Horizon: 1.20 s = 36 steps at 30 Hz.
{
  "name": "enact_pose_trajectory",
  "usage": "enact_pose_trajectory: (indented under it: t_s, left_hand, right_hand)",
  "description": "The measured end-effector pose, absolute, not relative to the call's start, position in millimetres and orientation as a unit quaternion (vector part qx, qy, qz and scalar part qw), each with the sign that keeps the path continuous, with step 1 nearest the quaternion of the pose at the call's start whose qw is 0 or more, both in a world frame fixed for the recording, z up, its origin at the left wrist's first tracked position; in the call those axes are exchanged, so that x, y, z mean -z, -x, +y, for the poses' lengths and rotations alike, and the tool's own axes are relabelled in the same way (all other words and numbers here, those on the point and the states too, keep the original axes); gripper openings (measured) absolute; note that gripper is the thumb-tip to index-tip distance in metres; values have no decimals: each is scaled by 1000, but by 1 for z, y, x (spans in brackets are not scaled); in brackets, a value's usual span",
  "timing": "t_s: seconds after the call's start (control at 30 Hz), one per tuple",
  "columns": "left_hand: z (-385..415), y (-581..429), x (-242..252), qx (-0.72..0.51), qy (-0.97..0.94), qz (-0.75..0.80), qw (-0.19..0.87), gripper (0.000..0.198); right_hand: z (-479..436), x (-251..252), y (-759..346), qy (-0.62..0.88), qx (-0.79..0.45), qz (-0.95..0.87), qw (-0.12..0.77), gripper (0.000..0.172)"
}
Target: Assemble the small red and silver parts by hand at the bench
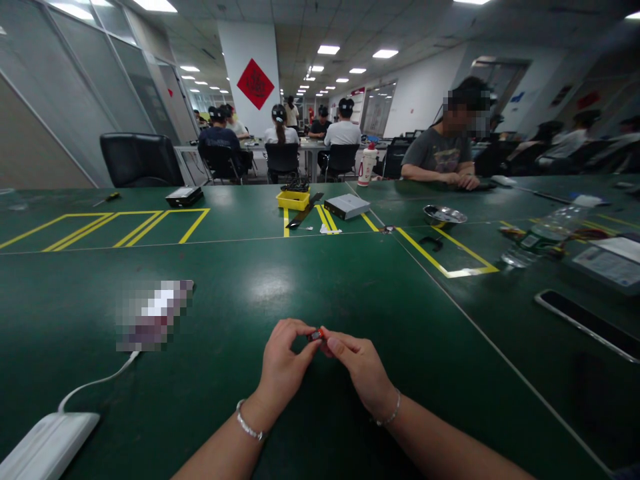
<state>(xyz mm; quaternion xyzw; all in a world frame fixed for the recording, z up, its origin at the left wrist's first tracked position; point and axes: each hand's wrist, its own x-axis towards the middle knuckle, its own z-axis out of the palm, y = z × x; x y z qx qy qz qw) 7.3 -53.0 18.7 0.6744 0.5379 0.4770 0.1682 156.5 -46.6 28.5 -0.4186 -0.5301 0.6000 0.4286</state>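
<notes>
My left hand (284,363) and my right hand (359,367) meet low in the middle of the green table (300,280). Both pinch one small reddish-orange object (316,335) between their fingertips, just above the table top. It is too small to name. Each wrist wears a thin bracelet.
A white power bank (47,443) with a cable lies at the bottom left, and a phone (587,323) lies at the right. Further back are a yellow tray (293,199), a grey box (347,205), a metal bowl (444,215) and a plastic bottle (543,235). A seated person (445,157) leans on the far right side.
</notes>
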Motion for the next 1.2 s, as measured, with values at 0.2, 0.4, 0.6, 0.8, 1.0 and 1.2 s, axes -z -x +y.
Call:
enact_pose_trajectory:
  t_s: [0.2,0.4,0.6,0.8,1.0,1.2]
  left_hand:
    - [-52,-8,-18,-465,-690,531,160,9]
    - [-54,-12,-19,-405,-728,526,170,30]
    - [-47,-3,-15,-397,-665,609,173,28]
    - [-43,4,-12,-397,-635,640,172,27]
    - [-40,5,-8,-395,-650,626,171,23]
    - [-40,5,-9,-362,-671,625,168,22]
  right_hand:
    - [-45,-27,-153,438,-627,-490,418,33]
    - [-19,-34,-172,468,-568,-509,446,23]
    - [37,-35,-285,696,-212,-483,487,30]
    - [46,-20,-386,838,37,-492,232,30]
    - [42,-14,-394,870,-6,-465,165,29]
    - [40,-19,-379,855,34,-489,166,28]
